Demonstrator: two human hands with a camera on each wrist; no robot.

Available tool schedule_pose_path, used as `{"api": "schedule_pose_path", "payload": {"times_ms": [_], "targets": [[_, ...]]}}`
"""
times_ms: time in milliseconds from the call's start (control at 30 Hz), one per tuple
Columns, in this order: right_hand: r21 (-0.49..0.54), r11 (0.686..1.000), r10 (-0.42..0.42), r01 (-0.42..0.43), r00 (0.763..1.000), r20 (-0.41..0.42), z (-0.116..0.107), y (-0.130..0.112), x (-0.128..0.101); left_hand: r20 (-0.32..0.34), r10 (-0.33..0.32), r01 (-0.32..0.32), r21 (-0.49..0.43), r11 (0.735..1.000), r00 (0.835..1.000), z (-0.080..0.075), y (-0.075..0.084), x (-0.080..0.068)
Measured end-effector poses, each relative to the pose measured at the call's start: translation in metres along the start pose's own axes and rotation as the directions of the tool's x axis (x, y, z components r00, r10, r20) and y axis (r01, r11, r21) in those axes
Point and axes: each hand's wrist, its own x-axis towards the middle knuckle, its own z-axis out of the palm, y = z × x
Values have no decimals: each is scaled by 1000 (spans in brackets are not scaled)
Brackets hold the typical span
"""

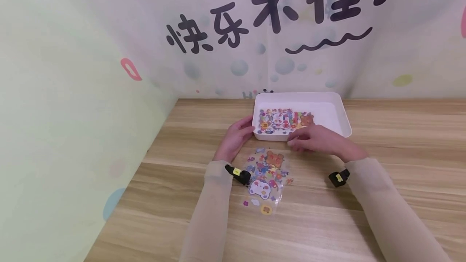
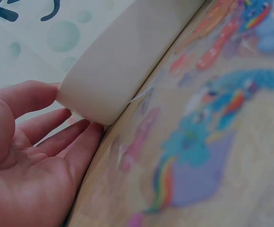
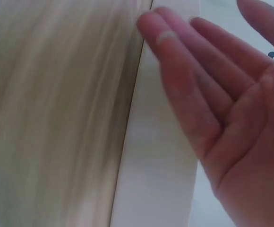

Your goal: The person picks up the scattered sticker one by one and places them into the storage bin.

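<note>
My left hand (image 1: 234, 137) is at the near left corner of a white plastic tray (image 1: 344, 122), its fingertips touching the corner. In the left wrist view the thumb and the fingertips (image 2: 97, 126) meet the tray's outer wall (image 2: 123, 61). Close to the tray's front edge is my right hand (image 1: 316, 140), fingers loosely bent and holding nothing. Sticker sheets (image 1: 276, 121) lie in the left part of the tray, with a white bear and a brown bear on them. On the table before the tray lies a clear sticker sheet (image 1: 260, 189), partly overlapped by the left wrist camera.
The wood-grain table (image 1: 309, 213) runs back to a wall hanging (image 1: 218, 64) with large dark characters, close behind the tray. A pale wall (image 1: 65, 112) borders the table at left. Black cameras (image 1: 339, 178) are strapped to both wrists.
</note>
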Motion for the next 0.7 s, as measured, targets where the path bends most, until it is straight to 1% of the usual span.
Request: {"api": "schedule_pose_path", "payload": {"times_ms": [100, 167, 333, 467, 533, 633, 700], "targets": [[-28, 1000, -4, 4, 1000, 24, 2, -1, 0, 24, 1, -1, -1, 1000, 1000, 2, 5, -5], [-52, 999, 1, 1, 1000, 25, 3, -2, 0, 34, 3, -3, 5, 1000, 999, 3, 8, -8], [-127, 992, -5, 10, 999, 36, 5, -5, 0, 36, 0, -1, 17, 1000, 999, 2, 9, -7], [-187, 982, 0, 16, 996, 85, 10, -9, 2, 21, 0, 0, 7, 1000, 1000, 1, 4, -3], [-202, 979, 22, -2, 995, 95, 14, -10, 4, 6, -3, 3, 4, 1000, 1000, -1, 1, 0], [-225, 974, 32, -14, 997, 77, 21, -13, 7, -21, 0, 0, 11, 1000, 1000, -3, -6, 5], [-231, 973, 33, -22, 999, 43, 25, -16, 8, -32, 5, -4, 18, 1000, 999, -3, -8, 6]]}}
